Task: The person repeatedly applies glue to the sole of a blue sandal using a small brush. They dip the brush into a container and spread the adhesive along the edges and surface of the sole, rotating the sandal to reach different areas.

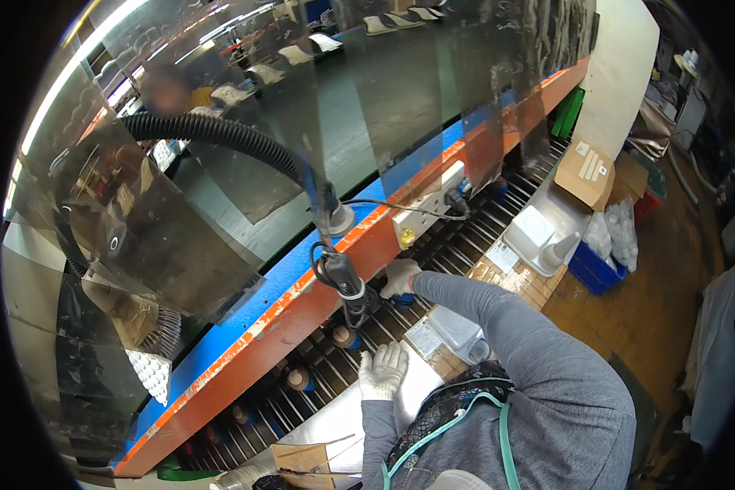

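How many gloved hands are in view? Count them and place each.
2. The left hand lies spread on the white sheet near the roller rack. The right hand reaches to the orange rail. Others may be hidden.

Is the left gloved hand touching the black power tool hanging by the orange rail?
Apart. The head view shows the left hand below the power tool, roller bars visible between them.

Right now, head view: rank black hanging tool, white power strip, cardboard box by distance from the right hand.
1. Black hanging tool, just left of the right hand.
2. White power strip, above it.
3. Cardboard box, far upper right.
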Demonstrator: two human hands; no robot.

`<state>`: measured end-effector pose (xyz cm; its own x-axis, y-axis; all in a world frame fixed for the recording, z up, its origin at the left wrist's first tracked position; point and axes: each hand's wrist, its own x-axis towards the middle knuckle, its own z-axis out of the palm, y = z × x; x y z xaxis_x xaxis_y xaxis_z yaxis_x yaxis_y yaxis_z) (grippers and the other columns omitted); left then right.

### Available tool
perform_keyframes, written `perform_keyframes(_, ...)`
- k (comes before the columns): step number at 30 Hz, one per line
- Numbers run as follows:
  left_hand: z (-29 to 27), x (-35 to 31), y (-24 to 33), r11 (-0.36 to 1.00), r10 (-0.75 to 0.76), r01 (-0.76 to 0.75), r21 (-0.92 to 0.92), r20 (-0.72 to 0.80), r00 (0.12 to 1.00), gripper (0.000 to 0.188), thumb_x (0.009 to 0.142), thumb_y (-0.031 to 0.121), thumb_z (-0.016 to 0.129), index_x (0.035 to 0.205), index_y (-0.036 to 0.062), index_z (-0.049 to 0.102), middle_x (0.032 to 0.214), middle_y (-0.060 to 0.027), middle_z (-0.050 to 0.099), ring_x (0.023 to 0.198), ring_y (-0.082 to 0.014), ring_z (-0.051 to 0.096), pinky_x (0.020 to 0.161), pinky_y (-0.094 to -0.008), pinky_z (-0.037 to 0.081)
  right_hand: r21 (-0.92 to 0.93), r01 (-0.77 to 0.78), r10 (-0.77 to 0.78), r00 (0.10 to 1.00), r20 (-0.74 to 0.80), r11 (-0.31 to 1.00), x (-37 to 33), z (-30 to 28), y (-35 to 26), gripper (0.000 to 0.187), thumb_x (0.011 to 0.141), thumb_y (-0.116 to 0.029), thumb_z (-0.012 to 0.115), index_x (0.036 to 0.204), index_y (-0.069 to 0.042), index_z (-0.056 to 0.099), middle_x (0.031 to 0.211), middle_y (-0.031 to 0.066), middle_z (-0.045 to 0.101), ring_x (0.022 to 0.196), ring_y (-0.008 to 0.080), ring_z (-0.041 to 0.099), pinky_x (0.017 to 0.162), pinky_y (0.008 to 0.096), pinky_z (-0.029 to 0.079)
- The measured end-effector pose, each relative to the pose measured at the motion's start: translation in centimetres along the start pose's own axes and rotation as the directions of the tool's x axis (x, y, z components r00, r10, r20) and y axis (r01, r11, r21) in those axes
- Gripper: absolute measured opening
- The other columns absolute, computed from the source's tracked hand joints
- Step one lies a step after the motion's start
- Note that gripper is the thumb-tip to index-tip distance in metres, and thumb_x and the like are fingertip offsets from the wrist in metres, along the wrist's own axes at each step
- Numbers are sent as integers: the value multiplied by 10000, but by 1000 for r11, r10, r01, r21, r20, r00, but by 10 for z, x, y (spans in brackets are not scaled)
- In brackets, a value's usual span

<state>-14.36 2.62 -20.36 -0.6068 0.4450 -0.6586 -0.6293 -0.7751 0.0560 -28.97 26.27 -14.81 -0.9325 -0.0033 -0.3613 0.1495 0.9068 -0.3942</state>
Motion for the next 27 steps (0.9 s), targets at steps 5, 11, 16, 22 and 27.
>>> perform_keyframes(5,18,-19,-18,957,-64,23,288,133,989,1024,869,596,706,1552,-15,250,1561,-235,355,1456,-368,346,1156,-542,364,332,32,-99,977,187,943,-51,-72,-13,578,705,-424,774,1081,9,699,956,135,726,853,265,709,711,423,580)
perform_keyframes(11,36,-55,-46,910,-203,26,413,391,898,1149,756,792,666,1583,114,246,1551,-219,393,1398,-472,399,1111,-661,379,595,205,-301,952,64,777,-176,-74,11,563,781,-450,783,1109,0,696,1020,143,715,925,233,671,833,312,511)
perform_keyframes(16,-9,-101,-87,914,-8,-94,394,251,968,979,801,642,746,1534,122,358,1571,-166,386,1415,-457,380,1102,-749,317,596,299,-219,954,-204,745,-256,-27,38,374,937,-378,658,1066,-27,661,1031,145,690,983,214,660,868,364,510)
perform_keyframes(22,-33,-112,-60,966,29,-155,205,510,859,850,758,423,872,1452,138,475,1513,-149,449,1338,-437,453,1007,-714,423,287,21,77,943,-324,958,-342,47,121,277,937,-296,582,1116,-98,657,1026,148,690,982,375,649,845,450,489)
perform_keyframes(27,-11,-150,-23,813,437,-571,112,531,726,691,799,405,833,1370,96,596,1374,-104,615,1313,-285,524,1129,-532,392,187,-135,202,890,-409,973,-361,101,146,180,917,-274,638,1048,-152,646,921,63,667,908,289,637,809,455,382)
